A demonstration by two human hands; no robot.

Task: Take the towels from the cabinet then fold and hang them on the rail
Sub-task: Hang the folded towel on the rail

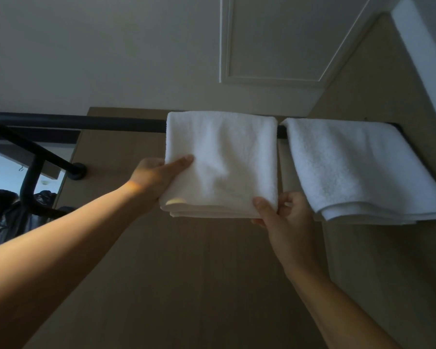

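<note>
1. Head view, the only one supplied: the camera is angled up at a black rail [86, 123] mounted across a wood-tone wall panel [186, 273].
2. A folded white towel [224, 157] is draped over the rail near its middle, with the layered bottom edges roughly level.
3. A second white towel [358, 167] is hung on the same rail just to the right. A narrow gap is seen between the two and no hand is on it.
4. Left hand [156, 175]: the towel's left edge is pinched, thumb laid on the front face, the other fingers hidden behind the cloth.
5. Right hand [282, 212]: the lower right corner is pinched, thumb on the front. Some fingers are curled just beside the edge, in the gap.
6. The rail's left end is bent back to a wall bracket [77, 171]. That stretch of bar is bare.
7. The cabinet is not in view, so the count of remaining towels cannot be told.
8. Step judged: hanging stage for this towel. Folding looks done, and final squaring on the rail is in hand.
9. Next move, as a judgement:
   - Both pinches are to be released without the cloth being dragged.
   - Bottom edges are to be checked as level first.
   - Spacing to the neighbouring towel is to be kept.
10. Risk: an uneven pull at one corner could slide the fold off-centre on the smooth bar.
</note>
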